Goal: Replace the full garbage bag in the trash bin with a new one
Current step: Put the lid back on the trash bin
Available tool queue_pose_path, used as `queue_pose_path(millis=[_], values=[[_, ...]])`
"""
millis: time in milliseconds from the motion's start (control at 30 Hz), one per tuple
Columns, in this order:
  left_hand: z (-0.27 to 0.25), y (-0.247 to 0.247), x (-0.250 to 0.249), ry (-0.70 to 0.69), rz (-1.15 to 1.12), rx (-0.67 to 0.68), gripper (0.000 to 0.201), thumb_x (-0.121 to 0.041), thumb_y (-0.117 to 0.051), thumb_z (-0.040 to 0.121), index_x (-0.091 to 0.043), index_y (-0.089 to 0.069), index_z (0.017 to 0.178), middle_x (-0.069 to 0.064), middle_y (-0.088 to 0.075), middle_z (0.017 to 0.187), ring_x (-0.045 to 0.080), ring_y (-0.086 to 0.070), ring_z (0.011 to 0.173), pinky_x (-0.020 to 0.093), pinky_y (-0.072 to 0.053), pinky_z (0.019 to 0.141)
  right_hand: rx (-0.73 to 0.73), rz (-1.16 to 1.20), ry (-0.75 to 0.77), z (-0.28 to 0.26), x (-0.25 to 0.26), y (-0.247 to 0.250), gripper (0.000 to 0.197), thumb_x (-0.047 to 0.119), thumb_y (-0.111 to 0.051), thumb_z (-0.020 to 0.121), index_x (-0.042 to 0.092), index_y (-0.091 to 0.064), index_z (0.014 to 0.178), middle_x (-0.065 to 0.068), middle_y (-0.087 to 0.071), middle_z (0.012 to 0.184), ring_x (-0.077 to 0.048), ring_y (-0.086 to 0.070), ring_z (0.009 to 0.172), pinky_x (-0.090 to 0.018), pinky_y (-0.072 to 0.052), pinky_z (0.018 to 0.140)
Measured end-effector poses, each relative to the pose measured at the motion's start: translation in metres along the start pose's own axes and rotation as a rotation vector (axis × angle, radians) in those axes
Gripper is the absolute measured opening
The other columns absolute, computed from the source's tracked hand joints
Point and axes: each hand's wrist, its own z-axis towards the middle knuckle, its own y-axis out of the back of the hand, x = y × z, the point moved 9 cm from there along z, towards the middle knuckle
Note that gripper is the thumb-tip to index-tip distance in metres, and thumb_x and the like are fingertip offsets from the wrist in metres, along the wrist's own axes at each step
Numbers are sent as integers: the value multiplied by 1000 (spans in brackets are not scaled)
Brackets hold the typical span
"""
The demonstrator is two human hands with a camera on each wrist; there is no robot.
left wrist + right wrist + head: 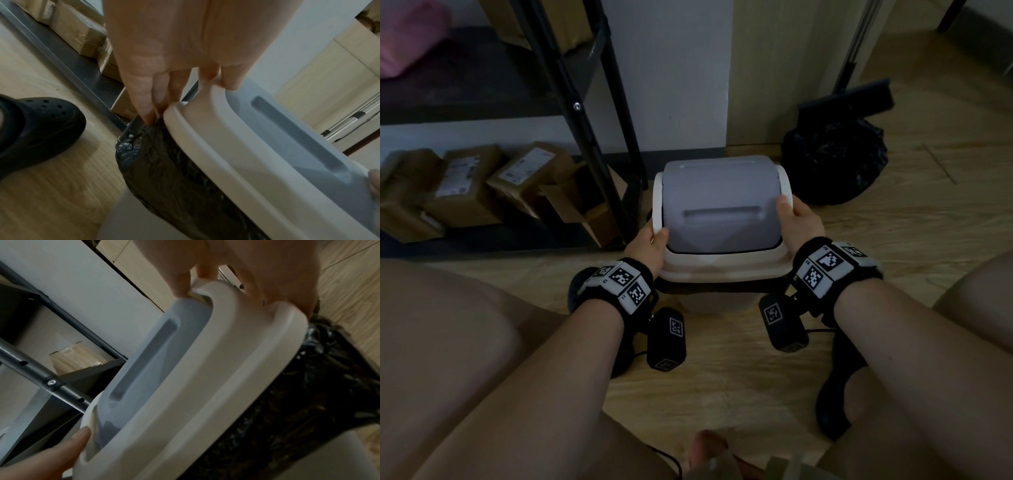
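No writing can be read: the white labels on the cardboard boxes (465, 181) beyond the left hand are too blurred. The left hand (649, 248) grips the left edge of the one bin lid (719, 205), thumb on its grey flap and fingers (148, 100) curled down over the white rim. The right hand (799, 219) grips the right edge the same way. The lid sits on the single trash bin (710, 303) between the two hands, with a new black bag (164, 170) folded out under the rim. One full black garbage bag (834, 161) stands on the floor beyond the right hand. At least four boxes show.
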Motion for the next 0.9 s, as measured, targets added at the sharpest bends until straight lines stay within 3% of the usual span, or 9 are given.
queue_pose_path(millis=[133, 533, 700, 800, 900], values=[[0, 0, -1, -5, -3, -2, 49, -37, -31, 99, -22, -30, 145, 12, -46, 141, 31, -46, 128, 41, -36, 107, -42, 10, -16, -1, -4, -1, 48, 42, -34, 97, 26, -42, 141, -6, -52, 138, -28, -50, 125, -33, -39, 101], [3, 2, 2, -32, 48, 46, 50, -41, -34, 98, -20, -37, 142, 12, -51, 138, 30, -49, 125, 40, -39, 105, -57, 32, -13, -2, -11, -1, 45, 42, -36, 96, 27, -48, 137, -7, -56, 133, -28, -53, 120, -27, -36, 86], [2, 7, 8, -2, 68, 51, 59, -51, -41, 91, -17, -43, 139, 10, -53, 137, 30, -52, 122, 44, -43, 105, -33, 19, -17, -3, -11, 0, 47, 44, -35, 97, 27, -46, 139, -7, -53, 137, -28, -51, 124, -28, -37, 90], [2, 9, 16, 46, 88, 32, 62, -56, -50, 85, -16, -51, 132, 7, -59, 129, 29, -57, 115, 37, -48, 96, -15, 6, -52, -1, -13, 0, 50, 47, -32, 96, 25, -43, 140, -7, -50, 140, -28, -49, 126, -32, -37, 101], [-1, 8, 24, 112, 53, 27, 71, -57, -62, 76, -13, -52, 131, 9, -60, 127, 28, -59, 112, 39, -49, 98, 5, -25, -90, -1, -17, -2, 54, 49, -30, 96, 19, -43, 139, -9, -51, 138, -29, -49, 124, -34, -37, 100]])
